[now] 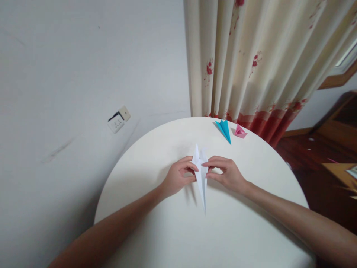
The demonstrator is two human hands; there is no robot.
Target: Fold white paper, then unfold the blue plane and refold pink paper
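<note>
Both hands pinch one white folded paper piece [202, 175] at mid-table: left hand [177, 178] grips its left edge, right hand [226, 173] its right edge, fingertips closed on the paper. Long narrow point faces the person, two short tips face away. Round white table [156, 223] underneath. Blue paper fold [224, 128] and pink paper fold [240, 131] lie near far rim, just beside each other. Floral curtain [251, 59] behind; wall socket [118, 119] at left.

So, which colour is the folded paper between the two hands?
White; the folded paper shows best in the head view, pinched by the left hand and right hand.
</note>
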